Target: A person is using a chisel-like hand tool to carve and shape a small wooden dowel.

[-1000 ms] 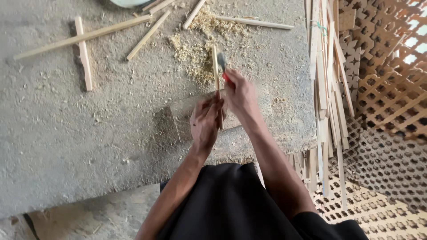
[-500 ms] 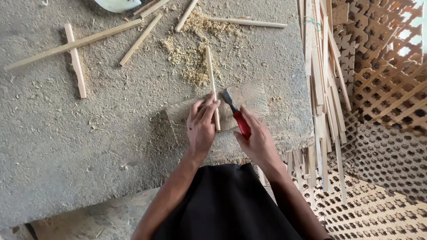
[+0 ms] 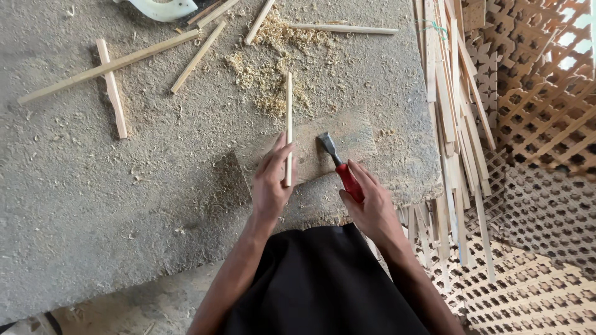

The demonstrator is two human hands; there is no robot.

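Left hand (image 3: 270,186) pins thin pale wooden strip (image 3: 288,127) on flat worn wooden block (image 3: 347,139) at tabletop centre, steadying it. Right hand (image 3: 371,208) at 3 o'clock, fingers clenched round red-handled chisel (image 3: 338,167), blade resting on block.

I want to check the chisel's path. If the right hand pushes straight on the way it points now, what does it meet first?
The right hand points its chisel up-left, tip seemingly resting on the board. Straight on, it likely meets the stick under the left hand.

Dusty grey slab (image 3: 124,205), wooden block (image 3: 347,133), scattered wooden sticks (image 3: 112,65), wood shavings (image 3: 273,87)
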